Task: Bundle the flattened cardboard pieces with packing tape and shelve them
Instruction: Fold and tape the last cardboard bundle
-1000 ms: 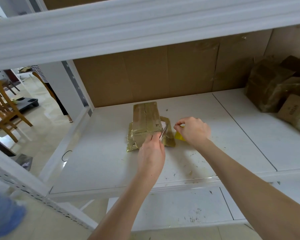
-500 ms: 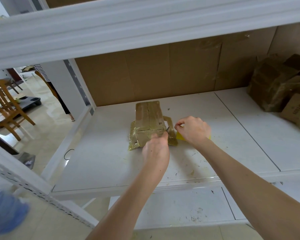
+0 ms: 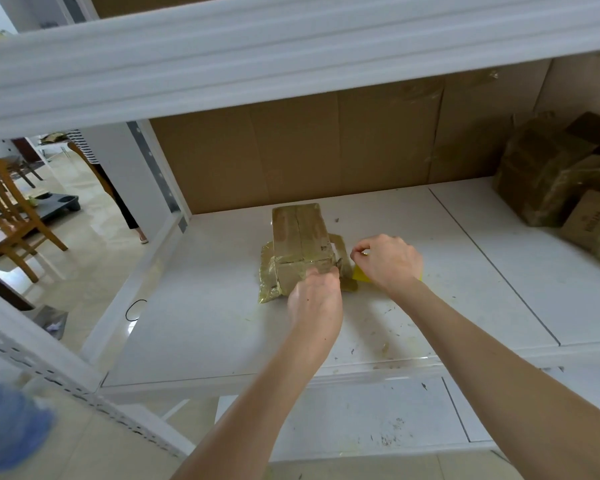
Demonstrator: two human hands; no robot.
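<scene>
The taped cardboard bundle (image 3: pixel 300 249) is lying on the white shelf (image 3: pixel 201 327). Its near end is gripped by the left hand (image 3: pixel 314 301). A yellow tape piece (image 3: pixel 361 274) is pinched by the closed right hand (image 3: pixel 388 261).

A storage corner of a home was suggested: white metal shelving (image 3: pixel 222 341) backed with cardboard sheets (image 3: pixel 326 147), taped parcels (image 3: pixel 548 174), and wooden chairs (image 3: pixel 4 209) on tiled floor (image 3: pixel 84 258).
</scene>
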